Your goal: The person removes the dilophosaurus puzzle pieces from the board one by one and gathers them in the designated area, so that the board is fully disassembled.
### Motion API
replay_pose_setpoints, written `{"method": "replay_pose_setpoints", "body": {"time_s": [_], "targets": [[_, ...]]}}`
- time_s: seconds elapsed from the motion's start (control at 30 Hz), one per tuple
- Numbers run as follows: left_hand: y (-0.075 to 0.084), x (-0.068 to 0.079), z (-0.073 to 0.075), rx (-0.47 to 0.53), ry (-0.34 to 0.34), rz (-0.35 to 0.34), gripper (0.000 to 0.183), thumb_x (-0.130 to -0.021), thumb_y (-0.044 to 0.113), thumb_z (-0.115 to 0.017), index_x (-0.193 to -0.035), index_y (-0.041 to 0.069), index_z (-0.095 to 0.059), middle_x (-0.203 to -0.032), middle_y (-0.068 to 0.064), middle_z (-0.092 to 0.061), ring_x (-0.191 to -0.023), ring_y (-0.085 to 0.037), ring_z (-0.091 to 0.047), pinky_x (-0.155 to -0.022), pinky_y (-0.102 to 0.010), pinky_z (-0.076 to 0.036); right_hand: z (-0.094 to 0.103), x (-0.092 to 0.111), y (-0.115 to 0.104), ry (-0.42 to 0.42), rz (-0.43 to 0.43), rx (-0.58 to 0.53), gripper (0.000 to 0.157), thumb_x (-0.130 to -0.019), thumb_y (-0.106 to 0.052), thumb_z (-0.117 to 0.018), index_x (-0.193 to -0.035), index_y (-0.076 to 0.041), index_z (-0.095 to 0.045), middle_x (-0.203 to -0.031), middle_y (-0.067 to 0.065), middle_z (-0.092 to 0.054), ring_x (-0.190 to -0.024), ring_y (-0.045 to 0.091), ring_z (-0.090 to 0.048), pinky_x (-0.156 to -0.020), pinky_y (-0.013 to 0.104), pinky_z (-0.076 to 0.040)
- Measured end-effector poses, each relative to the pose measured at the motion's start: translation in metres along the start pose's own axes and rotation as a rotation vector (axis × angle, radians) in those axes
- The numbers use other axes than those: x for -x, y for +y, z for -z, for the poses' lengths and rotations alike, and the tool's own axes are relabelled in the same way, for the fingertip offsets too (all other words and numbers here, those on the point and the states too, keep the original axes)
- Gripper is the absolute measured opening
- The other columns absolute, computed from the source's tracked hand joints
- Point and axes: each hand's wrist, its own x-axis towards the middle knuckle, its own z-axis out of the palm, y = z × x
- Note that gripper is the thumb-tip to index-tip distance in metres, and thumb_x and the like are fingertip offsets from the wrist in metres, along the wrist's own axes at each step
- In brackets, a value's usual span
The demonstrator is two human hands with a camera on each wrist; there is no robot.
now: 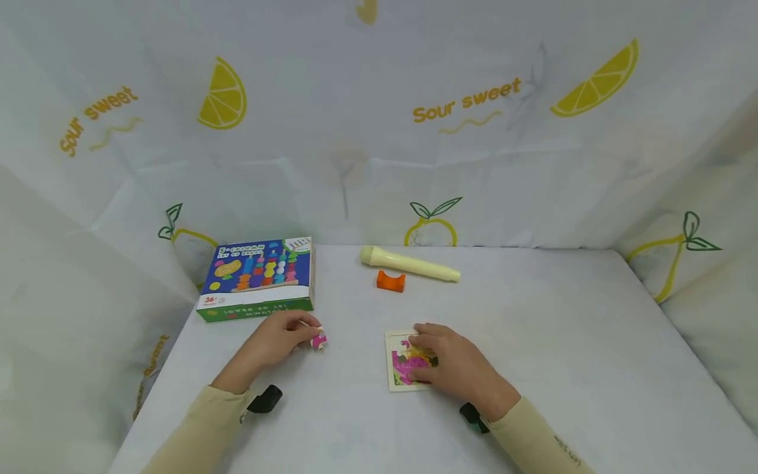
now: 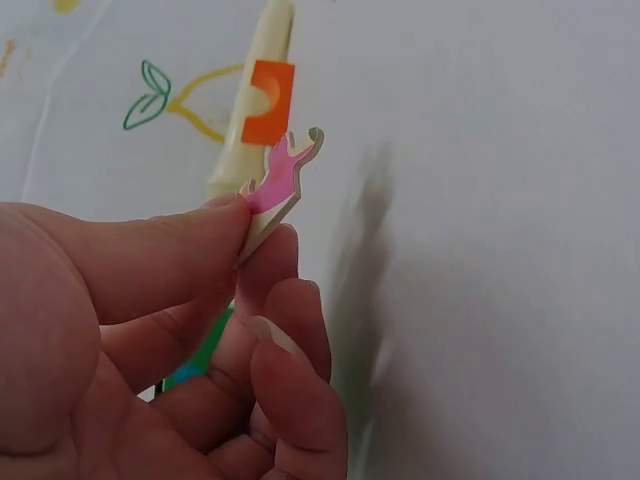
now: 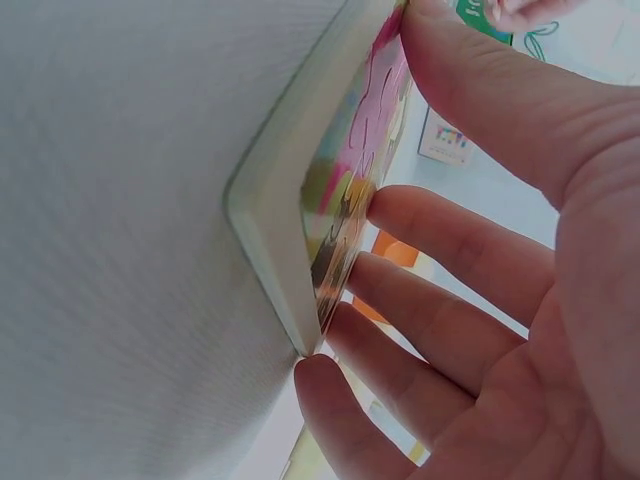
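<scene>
My left hand [image 1: 279, 339] pinches a small pink-and-white jigsaw puzzle piece [image 1: 318, 338] between thumb and fingers. In the left wrist view the puzzle piece [image 2: 282, 178] is seen nearly edge-on, held off the table. To the right, a square puzzle board [image 1: 391, 368] with a pale frame and a pink and yellow picture lies on the table. My right hand [image 1: 456, 365] rests on its right part and covers some of the picture. In the right wrist view, the fingertips [image 3: 385, 205] touch the face of the puzzle board [image 3: 262, 205], with the thumb across its near side.
A blue bead-set box [image 1: 260, 276] stands behind my left hand. Farther back lie a pale yellow stick with a rounded end [image 1: 414, 264] and an orange block with a curved notch [image 1: 391, 282]. A white cloth with lemon prints [image 1: 379, 178] hangs behind the white table [image 1: 562, 342].
</scene>
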Motion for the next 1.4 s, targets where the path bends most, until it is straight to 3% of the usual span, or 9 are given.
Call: {"method": "replay_pose_setpoints", "body": {"time_s": [0.17, 0.4, 0.93, 1.23, 1.4], "targets": [[-0.019, 0.006, 0.012, -0.061, 0.027, 0.002, 0.019, -0.104, 0.034, -0.073, -0.112, 0.019, -0.08, -0.099, 0.0, -0.071, -0.091, -0.019, -0.058, -0.078, -0.032, -0.048, 0.003, 0.001, 0.0, 0.001, 0.003, -0.004, 0.064, -0.085, -0.042, -0.093, -0.138, -0.014, -0.074, -0.157, 0.001, -0.062, -0.15, 0.027, -0.054, -0.122, 0.051, -0.046], [-0.029, 0.01, 0.019, -0.088, 0.022, -0.01, 0.018, -0.103, 0.034, -0.074, -0.11, 0.019, -0.081, -0.1, 0.001, -0.072, -0.093, -0.019, -0.058, -0.081, -0.034, -0.047, 0.005, 0.001, -0.001, -0.014, -0.007, -0.012, 0.066, -0.085, -0.044, -0.092, -0.141, -0.015, -0.073, -0.159, 0.0, -0.06, -0.151, 0.027, -0.054, -0.122, 0.051, -0.046], [-0.032, 0.011, 0.021, -0.11, 0.048, -0.002, 0.017, -0.103, 0.03, -0.075, -0.11, 0.015, -0.08, -0.099, 0.0, -0.073, -0.091, -0.02, -0.059, -0.082, -0.033, -0.049, 0.01, -0.002, 0.005, -0.075, -0.071, -0.045, 0.074, -0.085, -0.041, -0.093, -0.149, -0.016, -0.064, -0.162, 0.0, -0.057, -0.152, 0.028, -0.052, -0.124, 0.052, -0.043], [-0.032, 0.011, 0.019, -0.108, 0.054, -0.018, 0.017, -0.103, 0.026, -0.075, -0.114, 0.013, -0.079, -0.102, 0.0, -0.074, -0.093, -0.019, -0.061, -0.085, -0.032, -0.052, 0.018, -0.003, 0.011, -0.059, -0.119, -0.054, 0.071, -0.083, -0.038, -0.095, -0.145, -0.015, -0.068, -0.161, 0.003, -0.058, -0.153, 0.034, -0.05, -0.125, 0.057, -0.04], [-0.027, 0.016, 0.012, -0.162, 0.092, -0.041, 0.02, -0.103, 0.027, -0.076, -0.116, 0.012, -0.076, -0.103, 0.0, -0.072, -0.094, -0.017, -0.062, -0.082, -0.029, -0.054, 0.019, -0.002, 0.009, -0.062, -0.125, -0.025, 0.067, -0.083, -0.038, -0.095, -0.142, -0.014, -0.071, -0.159, 0.004, -0.061, -0.151, 0.033, -0.053, -0.124, 0.057, -0.043]]}}
